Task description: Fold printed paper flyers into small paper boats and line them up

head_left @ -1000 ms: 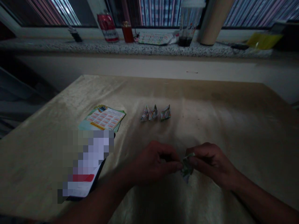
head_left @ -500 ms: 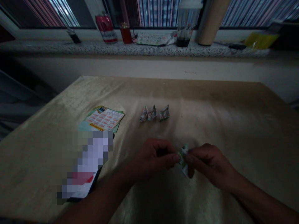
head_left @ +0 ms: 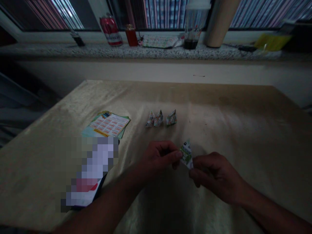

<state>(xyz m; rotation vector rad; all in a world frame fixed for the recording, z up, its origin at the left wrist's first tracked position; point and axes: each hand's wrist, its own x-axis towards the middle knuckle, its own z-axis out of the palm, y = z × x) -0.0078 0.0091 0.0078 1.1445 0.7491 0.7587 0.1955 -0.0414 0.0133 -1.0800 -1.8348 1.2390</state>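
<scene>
A small piece of folded printed paper (head_left: 186, 156), green and white and pointed at its top and bottom, is held over the table in front of me. My left hand (head_left: 163, 155) pinches its left edge between thumb and fingers. At the lower right corner, my right hand (head_left: 215, 174) has its thumb and curled fingers closed on the paper; the exact contact is partly hidden. Beyond my hands, three folded paper pieces (head_left: 171, 118) with pointed corners stand in a row on the table, two of them close together.
Printed cards (head_left: 110, 124) lie stacked at the left of the table (head_left: 231, 130). Nearer me is a phone-like device (head_left: 90, 195), mostly blurred out. The windowsill (head_left: 156, 53) bears a red can (head_left: 111, 31), a red jar (head_left: 131, 35), a cup with dark liquid (head_left: 191, 42) and a cardboard tube (head_left: 220, 24).
The folded paper has moved slightly left and up and turned, showing a broader face. My left hand has shifted a little left with it, while my right hand's fingers have slid to its lower corner.
</scene>
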